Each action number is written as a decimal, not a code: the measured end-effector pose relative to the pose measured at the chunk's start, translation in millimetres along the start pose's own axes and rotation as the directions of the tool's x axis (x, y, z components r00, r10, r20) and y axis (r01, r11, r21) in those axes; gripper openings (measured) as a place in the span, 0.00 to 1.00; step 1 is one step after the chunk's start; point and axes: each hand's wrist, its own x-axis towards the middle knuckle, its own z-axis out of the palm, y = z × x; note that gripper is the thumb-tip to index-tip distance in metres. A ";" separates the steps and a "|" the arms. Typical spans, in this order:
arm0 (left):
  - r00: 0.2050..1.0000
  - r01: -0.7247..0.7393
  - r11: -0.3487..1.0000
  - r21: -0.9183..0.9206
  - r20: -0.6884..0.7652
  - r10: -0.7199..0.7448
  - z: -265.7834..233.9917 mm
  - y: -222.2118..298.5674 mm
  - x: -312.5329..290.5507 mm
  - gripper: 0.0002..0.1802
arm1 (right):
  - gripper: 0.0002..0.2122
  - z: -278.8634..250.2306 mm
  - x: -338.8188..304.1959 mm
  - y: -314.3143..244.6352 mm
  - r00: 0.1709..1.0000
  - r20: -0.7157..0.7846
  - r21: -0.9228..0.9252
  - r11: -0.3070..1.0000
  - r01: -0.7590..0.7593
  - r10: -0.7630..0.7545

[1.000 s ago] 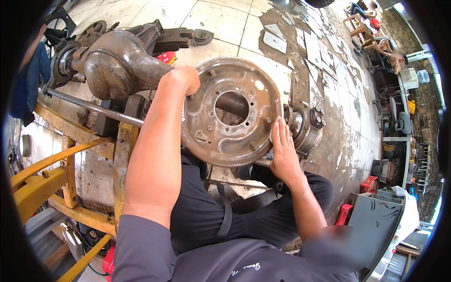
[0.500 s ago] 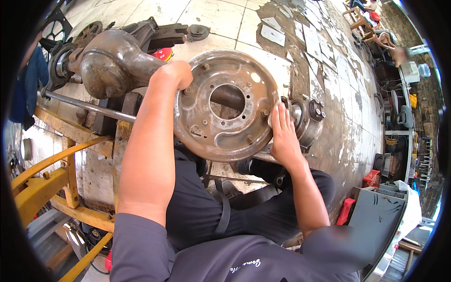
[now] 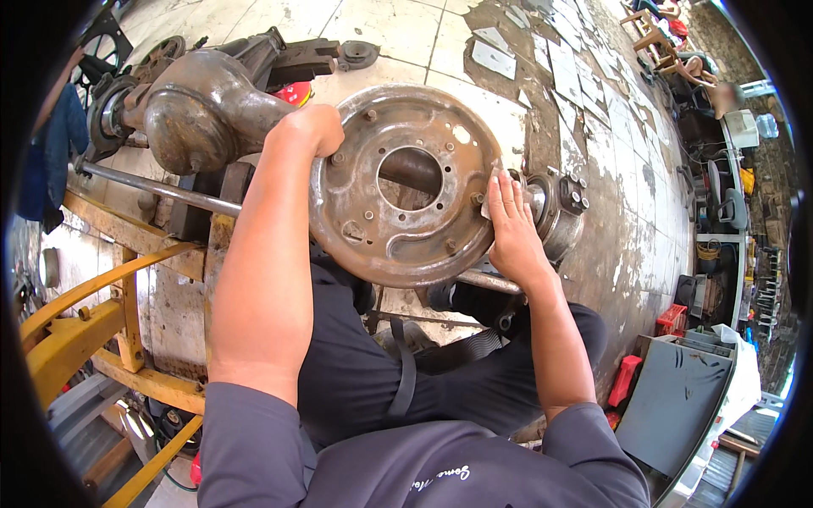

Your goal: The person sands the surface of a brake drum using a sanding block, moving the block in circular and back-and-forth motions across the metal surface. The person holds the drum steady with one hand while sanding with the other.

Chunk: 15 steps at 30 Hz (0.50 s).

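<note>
A round, rusty brown brake backing plate [image 3: 356, 182] stands tilted before me, with a large central hole, small bolt holes and studs. My left hand [image 3: 315, 131] is closed on its upper left rim, the fingers mostly hidden behind it. My right hand [image 3: 517, 233] lies against the right rim with its fingers stretched out. A small pale scrap [image 3: 485, 208] shows at the edge of that hand; I cannot make out its kind. Behind the plate runs an axle housing [image 3: 190, 110] with a bulging, worn metal middle. Its hub end [image 3: 566, 216] shows just right of my right hand.
A yellow metal frame [image 3: 76, 339] stands at left, near a long metal rod [image 3: 161, 193]. Broken tiles [image 3: 493, 59] lie on the floor beyond. A grey cabinet [image 3: 673, 398] and a red tool [image 3: 625, 379] are at right. Another person [image 3: 63, 135] is at far left.
The backing plate has shifted slightly up and left, along with my left hand. My right hand has changed its angle a little on the rim.
</note>
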 end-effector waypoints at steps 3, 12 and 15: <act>1.000 -0.016 0.999 0.045 -0.008 0.016 6.4 -2.9 7.9 0.20 | 0.40 2.9 -10.6 -3.3 1.000 0.023 0.007 1.000 -0.010 0.010; 0.987 -0.147 0.954 0.260 -0.028 0.160 15.8 -14.7 19.2 0.18 | 0.46 6.4 -5.8 0.4 1.000 -0.006 0.014 1.000 -0.017 0.017; 0.998 -0.061 0.996 0.060 -0.024 0.063 8.5 -1.0 7.7 0.19 | 0.46 7.7 -4.0 3.4 1.000 -0.014 0.051 0.999 -0.019 0.020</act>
